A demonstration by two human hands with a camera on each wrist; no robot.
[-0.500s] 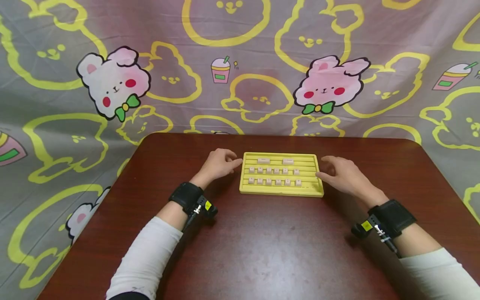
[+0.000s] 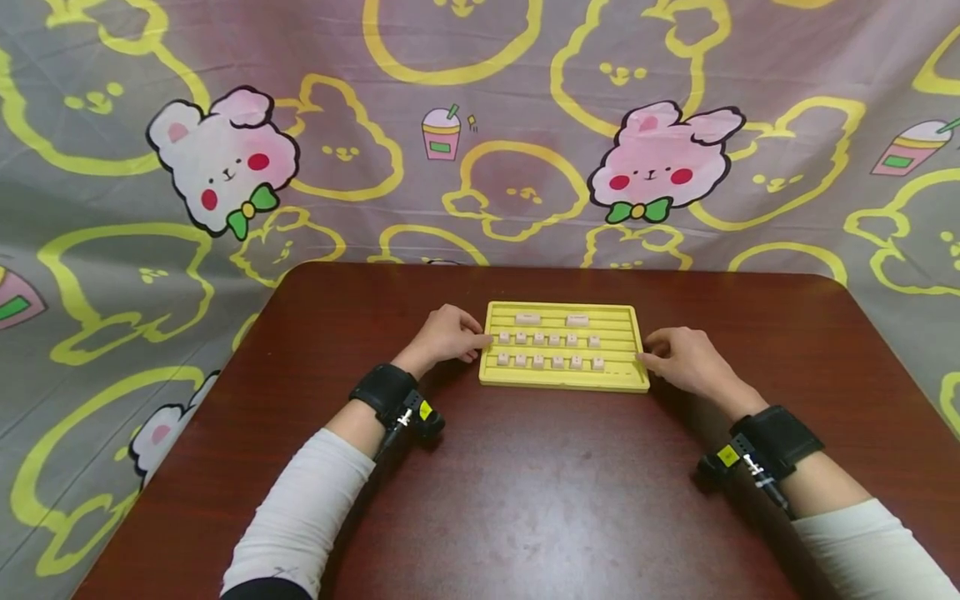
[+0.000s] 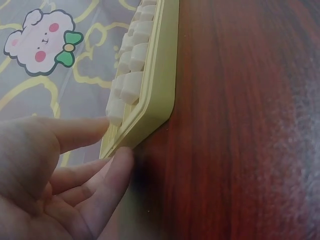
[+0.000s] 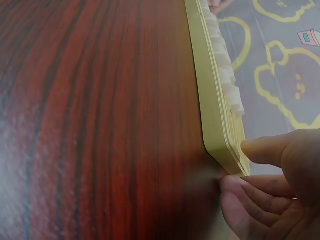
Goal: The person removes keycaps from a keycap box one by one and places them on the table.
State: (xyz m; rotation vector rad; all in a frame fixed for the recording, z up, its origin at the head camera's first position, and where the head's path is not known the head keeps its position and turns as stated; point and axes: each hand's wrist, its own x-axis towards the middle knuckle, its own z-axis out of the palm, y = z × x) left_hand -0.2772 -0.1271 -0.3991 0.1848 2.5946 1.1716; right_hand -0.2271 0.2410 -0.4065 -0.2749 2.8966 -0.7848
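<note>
Currently | L hand [image 2: 444, 335] pinches yel. tray [image 2: 562, 384], L end | R hand [image 2: 688, 360] same, R end | narrow grips

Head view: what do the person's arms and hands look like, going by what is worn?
Two pale sleeves; the left one has a small dark mark near a black section. Black wristbands carry small black devices with yellow tags and silver fittings. The left grip and right grip are ungloved.

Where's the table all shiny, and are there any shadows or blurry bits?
Head view: pale glare on the table before the yellow tray, marks on its white tiles blurry; left wrist view: dark shadow beside the left fingers; right wrist view: whitish glare at left.
</note>
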